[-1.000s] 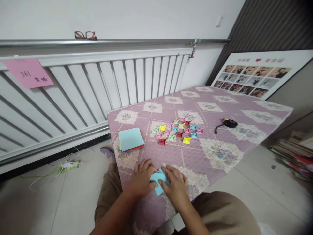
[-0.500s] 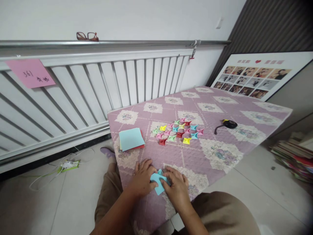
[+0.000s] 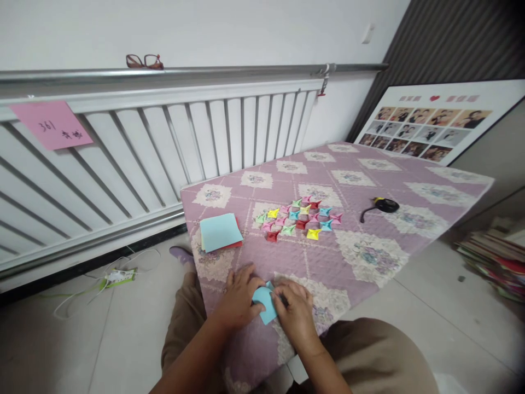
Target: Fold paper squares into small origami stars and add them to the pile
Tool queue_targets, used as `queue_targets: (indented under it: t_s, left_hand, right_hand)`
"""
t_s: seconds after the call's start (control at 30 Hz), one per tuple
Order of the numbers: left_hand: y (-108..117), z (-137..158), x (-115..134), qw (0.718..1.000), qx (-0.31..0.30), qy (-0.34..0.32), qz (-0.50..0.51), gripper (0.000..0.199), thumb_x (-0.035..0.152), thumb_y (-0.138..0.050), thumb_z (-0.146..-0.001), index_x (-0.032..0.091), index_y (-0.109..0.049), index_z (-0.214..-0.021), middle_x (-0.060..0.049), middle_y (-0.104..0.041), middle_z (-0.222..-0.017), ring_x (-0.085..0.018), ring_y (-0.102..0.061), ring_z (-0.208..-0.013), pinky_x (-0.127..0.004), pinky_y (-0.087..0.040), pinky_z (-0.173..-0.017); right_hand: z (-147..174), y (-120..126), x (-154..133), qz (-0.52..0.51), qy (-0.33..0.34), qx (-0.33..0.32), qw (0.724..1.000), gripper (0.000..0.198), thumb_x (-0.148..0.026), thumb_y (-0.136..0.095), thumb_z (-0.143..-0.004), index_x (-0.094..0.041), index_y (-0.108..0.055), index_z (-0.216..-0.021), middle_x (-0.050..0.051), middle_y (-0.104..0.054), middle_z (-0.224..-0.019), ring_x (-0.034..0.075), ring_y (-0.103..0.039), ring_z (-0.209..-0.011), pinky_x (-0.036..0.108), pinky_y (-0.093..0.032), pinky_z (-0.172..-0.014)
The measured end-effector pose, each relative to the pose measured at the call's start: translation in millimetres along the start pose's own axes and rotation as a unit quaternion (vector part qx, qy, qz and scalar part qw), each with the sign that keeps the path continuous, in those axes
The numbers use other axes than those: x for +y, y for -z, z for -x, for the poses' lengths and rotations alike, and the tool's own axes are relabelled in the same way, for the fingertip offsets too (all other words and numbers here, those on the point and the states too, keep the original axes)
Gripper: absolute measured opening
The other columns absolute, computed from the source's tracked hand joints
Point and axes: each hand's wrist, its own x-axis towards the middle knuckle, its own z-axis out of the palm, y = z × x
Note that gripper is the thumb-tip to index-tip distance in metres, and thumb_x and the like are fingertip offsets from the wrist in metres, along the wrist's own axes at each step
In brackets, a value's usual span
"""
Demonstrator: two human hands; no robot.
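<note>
Low on the table, a partly folded piece of light blue paper (image 3: pixel 266 307) is held between both hands. My left hand (image 3: pixel 241 295) grips its left side, thumb on top and fingers behind. At its right edge my right hand (image 3: pixel 293 306) pinches the paper between thumb and fingers; the exact fold under the fingertips is hidden. Beyond the hands, several small folded paper pieces (image 3: pixel 302 224) in yellow, red, pink, green and blue lie in a cluster. To the left of them rests a stack of square paper sheets (image 3: pixel 221 232), light blue on top.
A purple patterned cloth (image 3: pixel 353 208) covers the table. On its right part lies a black and yellow tape measure (image 3: pixel 386 205) with a strap. A white radiator (image 3: pixel 229 131) stands along the far left side. A power strip (image 3: pixel 120 277) with cables is on the floor.
My right thumb and fingers have closed in on the paper's right side, and less of that side shows. The left hand stays nearly in place.
</note>
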Motion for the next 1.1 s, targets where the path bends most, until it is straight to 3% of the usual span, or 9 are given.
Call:
queue_targets:
  t_s: [0.13,0.3,0.5,0.73,0.93,1.1]
  left_hand:
    - [-1.4,-0.9,-1.5,1.0,-0.004,0.002,-0.005,0.041,0.033,-0.065,-0.075,0.028,-0.053,-0.113,-0.006,-0.026,-0.149,-0.027,-0.019,-0.138,-0.057,-0.002,-0.11]
    - [-0.4,-2.1,-2.2,1.0,0.003,0.002,-0.006,0.036,0.035,-0.066,-0.074,0.027,-0.056,-0.107,-0.007,-0.031,-0.147,-0.027,-0.022,-0.137,-0.056,-0.005,-0.11]
    - [2.4,-4.9,-5.6,1.0,-0.006,0.004,0.008,0.027,0.033,-0.065,-0.075,0.026,-0.059,-0.101,-0.006,-0.034,-0.146,-0.025,-0.026,-0.136,-0.055,-0.008,-0.109]
    - [-0.5,-6.2,-9.6,0.999,0.036,-0.004,0.001,0.011,0.02,-0.059,-0.079,0.024,-0.064,-0.089,-0.003,-0.042,-0.138,-0.023,-0.035,-0.128,-0.049,-0.016,-0.107]
    - [-4.3,3.8,-4.8,0.991,0.1,-0.066,-0.057,0.009,0.019,-0.054,-0.087,0.022,-0.063,-0.086,-0.004,-0.054,-0.108,-0.021,-0.046,-0.105,-0.039,-0.032,-0.095]
    - [-12.3,6.1,-8.8,0.982,0.07,-0.103,-0.14,0.019,0.021,-0.041,-0.095,0.02,-0.059,-0.088,-0.004,-0.056,-0.092,-0.021,-0.046,-0.091,-0.038,-0.035,-0.086]
  right_hand:
    - [0.8,2.3,-0.5,-0.017,-0.008,-0.03,0.999,0.013,-0.03,-0.05,-0.086,-0.026,-0.059,-0.078,-0.001,-0.065,-0.082,0.02,-0.057,-0.089,0.047,-0.021,-0.098]
    - [-1.0,3.7,-0.9,-0.009,0.001,-0.06,0.998,0.012,-0.029,-0.055,-0.082,-0.028,-0.063,-0.091,0.001,-0.067,-0.094,0.023,-0.057,-0.096,0.05,-0.019,-0.099]
    - [-3.1,6.1,-4.7,0.017,0.003,-0.074,0.997,0.008,-0.025,-0.055,-0.08,-0.026,-0.062,-0.076,0.0,-0.066,-0.086,0.021,-0.056,-0.092,0.047,-0.022,-0.097]
    - [-2.2,7.8,-0.8,0.033,0.034,-0.074,0.996,0.008,-0.022,-0.055,-0.08,-0.026,-0.062,-0.079,0.0,-0.065,-0.085,0.02,-0.055,-0.092,0.044,-0.024,-0.095]
    - [1.2,8.1,15.8,0.056,0.109,-0.053,0.991,0.009,-0.019,-0.055,-0.082,-0.025,-0.061,-0.079,0.0,-0.062,-0.08,0.018,-0.054,-0.083,0.036,-0.033,-0.085]
    - [6.4,9.2,23.3,0.075,0.144,-0.048,0.986,0.015,-0.019,-0.05,-0.086,-0.021,-0.061,-0.076,0.003,-0.058,-0.075,0.019,-0.05,-0.077,0.033,-0.036,-0.075]
